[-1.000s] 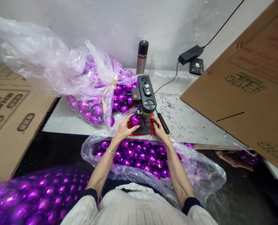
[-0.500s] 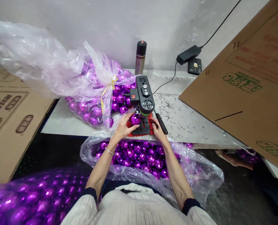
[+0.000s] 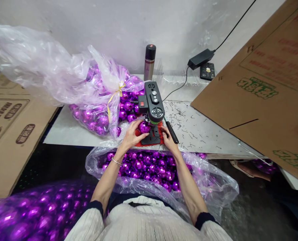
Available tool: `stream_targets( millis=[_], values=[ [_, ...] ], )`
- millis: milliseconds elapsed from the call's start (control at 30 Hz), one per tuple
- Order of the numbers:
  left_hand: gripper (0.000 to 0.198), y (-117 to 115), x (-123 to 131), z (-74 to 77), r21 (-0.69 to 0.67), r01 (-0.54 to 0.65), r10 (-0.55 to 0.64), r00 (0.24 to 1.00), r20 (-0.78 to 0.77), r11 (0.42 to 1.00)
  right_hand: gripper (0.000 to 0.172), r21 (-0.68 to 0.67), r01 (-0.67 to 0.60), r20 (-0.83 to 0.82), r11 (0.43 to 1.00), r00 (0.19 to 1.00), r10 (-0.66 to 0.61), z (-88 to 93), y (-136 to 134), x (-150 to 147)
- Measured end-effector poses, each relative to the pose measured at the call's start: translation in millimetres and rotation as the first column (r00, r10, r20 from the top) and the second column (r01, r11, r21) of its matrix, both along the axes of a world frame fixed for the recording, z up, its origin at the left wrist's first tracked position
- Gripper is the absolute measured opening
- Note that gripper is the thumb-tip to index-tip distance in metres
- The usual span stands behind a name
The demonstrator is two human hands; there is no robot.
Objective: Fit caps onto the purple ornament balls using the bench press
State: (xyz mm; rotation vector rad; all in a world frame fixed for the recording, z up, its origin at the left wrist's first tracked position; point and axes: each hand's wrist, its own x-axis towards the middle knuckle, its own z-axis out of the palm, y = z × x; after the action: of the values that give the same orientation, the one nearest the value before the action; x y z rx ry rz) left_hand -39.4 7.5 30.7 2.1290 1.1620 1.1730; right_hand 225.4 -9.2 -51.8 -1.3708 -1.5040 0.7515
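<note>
A shiny purple faceted ball ornament (image 3: 144,127) is held in my left hand (image 3: 132,134), its thumb and fingers closed round the ball's left and near sides. The ball sits under the front of a small black bench machine (image 3: 155,100), above its dark base plate (image 3: 151,137). My right hand (image 3: 169,139) is on the other side of the base, fingers curled together right beside the black lever handle (image 3: 172,132). Whether those fingers pinch anything small cannot be made out. A red mat (image 3: 161,130) lies under the machine.
A tied clear bag (image 3: 95,118) of purple balls lies left of the machine. An open bag (image 3: 149,167) of balls hangs below the table edge. Dark wire bits (image 3: 181,117) are scattered rightward. A spray can (image 3: 149,63), power adapter (image 3: 201,59) and large carton (image 3: 259,87) stand around.
Both hands keep nearly the same places at the machine, the left still on the ball. The whole view has shifted very slightly.
</note>
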Motion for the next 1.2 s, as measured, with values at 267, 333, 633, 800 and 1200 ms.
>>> stream_targets(
  millis=[267, 333, 633, 800, 1200],
  values=[
    [0.070, 1.8, -0.8, -3.9, -0.004, -0.011, 0.011, 1.000, 0.001, 1.000, 0.039, 0.005, -0.005, 0.010, 1.000, 1.000, 0.005, 0.0, -0.1, -0.8],
    [0.069, 1.4, -0.7, -4.9, 0.003, -0.008, 0.008, 1.000, 0.005, 1.000, 0.040, 0.004, -0.002, 0.013, 1.000, 1.000, 0.002, -0.3, -0.3, -1.0],
    [0.072, 2.2, -2.2, -2.8, -0.018, -0.016, 0.016, 1.000, -0.012, 1.000, 0.041, 0.007, -0.007, 0.015, 1.000, 1.000, 0.007, -3.0, -0.7, 0.1],
    [0.071, 2.5, -1.6, -5.3, -0.009, -0.013, 0.012, 1.000, -0.004, 1.000, 0.042, 0.017, -0.007, 0.031, 1.000, 1.000, 0.007, -2.7, -1.4, 0.0],
    [0.072, 1.9, -1.2, 0.7, -0.026, -0.015, 0.015, 1.000, -0.001, 1.000, 0.040, 0.004, -0.002, 0.028, 1.000, 1.000, 0.001, -0.6, -2.3, 0.6]
  ],
)
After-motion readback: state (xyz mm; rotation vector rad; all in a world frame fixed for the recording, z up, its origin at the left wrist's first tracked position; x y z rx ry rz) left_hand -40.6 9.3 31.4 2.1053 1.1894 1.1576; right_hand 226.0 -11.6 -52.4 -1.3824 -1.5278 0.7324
